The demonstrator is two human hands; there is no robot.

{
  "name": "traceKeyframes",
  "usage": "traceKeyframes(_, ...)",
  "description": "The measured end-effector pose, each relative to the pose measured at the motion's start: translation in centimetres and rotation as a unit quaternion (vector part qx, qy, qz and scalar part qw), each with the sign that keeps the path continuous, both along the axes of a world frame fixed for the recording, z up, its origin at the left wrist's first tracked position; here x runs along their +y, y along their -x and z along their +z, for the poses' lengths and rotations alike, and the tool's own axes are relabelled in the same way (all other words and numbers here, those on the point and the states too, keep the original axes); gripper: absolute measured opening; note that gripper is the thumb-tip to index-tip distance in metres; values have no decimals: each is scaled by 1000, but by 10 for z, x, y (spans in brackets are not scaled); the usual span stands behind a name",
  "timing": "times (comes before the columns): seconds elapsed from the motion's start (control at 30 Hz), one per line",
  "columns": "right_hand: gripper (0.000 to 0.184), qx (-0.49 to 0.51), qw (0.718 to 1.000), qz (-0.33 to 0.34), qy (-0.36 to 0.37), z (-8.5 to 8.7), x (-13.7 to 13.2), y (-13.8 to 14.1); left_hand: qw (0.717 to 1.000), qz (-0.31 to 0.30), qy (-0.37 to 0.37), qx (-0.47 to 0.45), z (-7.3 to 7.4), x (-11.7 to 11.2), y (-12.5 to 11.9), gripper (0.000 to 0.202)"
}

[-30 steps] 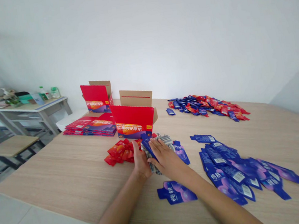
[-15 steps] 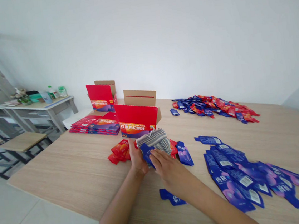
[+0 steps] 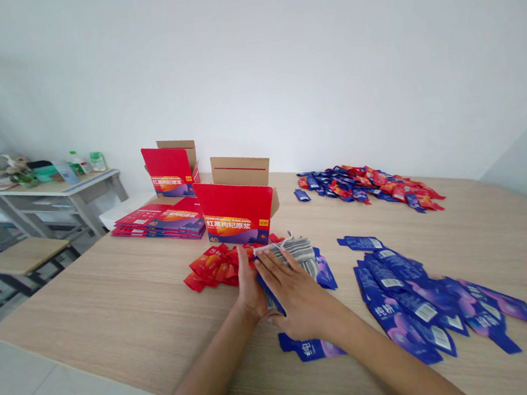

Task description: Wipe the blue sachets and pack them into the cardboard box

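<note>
A grey-and-white striped cloth (image 3: 302, 249) is bunched between my hands in front of the open red box (image 3: 237, 213). My left hand (image 3: 251, 291) cups its left side, thumb pointing up. Against the cloth lies a blue pouch (image 3: 269, 293), mostly covered. My right hand (image 3: 299, 301) presses flat over the pouch and cloth, fingers stretched forward. Red pouches (image 3: 214, 266) lie heaped behind and left of my hands. One blue pouch (image 3: 325, 273) rests right of the cloth, and another blue pouch (image 3: 309, 347) lies below my right hand.
Spread on the right are several blue pouches (image 3: 413, 301). A mixed heap of red and blue pouches (image 3: 366, 182) sits near the wall. Flattened cartons (image 3: 166, 222) are stacked at the left, with a second open box (image 3: 168, 170) behind. A wooden stool (image 3: 25, 255) stands beyond the table.
My right hand has slid forward over the blue pouch and cloth, covering more of both. The cloth has shifted right and turned. The whole view has swung slightly to the right.
</note>
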State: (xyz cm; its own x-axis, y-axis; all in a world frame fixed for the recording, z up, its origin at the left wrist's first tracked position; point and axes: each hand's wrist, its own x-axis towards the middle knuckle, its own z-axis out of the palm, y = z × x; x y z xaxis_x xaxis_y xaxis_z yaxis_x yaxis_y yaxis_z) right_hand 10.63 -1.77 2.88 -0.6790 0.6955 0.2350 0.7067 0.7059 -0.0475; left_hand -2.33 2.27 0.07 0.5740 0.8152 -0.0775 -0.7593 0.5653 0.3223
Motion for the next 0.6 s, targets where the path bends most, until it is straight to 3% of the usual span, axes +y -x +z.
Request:
traceKeyframes(0.3, 92, -6, 1000, -2, -22, 8, 3, 4, 999, -15, -27, -35, 8, 1, 2, 105)
traceKeyframes(0.43, 85, -34, 999, -12, 0, 11, -1, 2, 999, 23, -34, -35, 9, 7, 7, 105)
traceKeyframes(0.6, 96, -67, 997, -24, 14, 3, -4, 1, 999, 40, -22, -28, 11, 16, 13, 115)
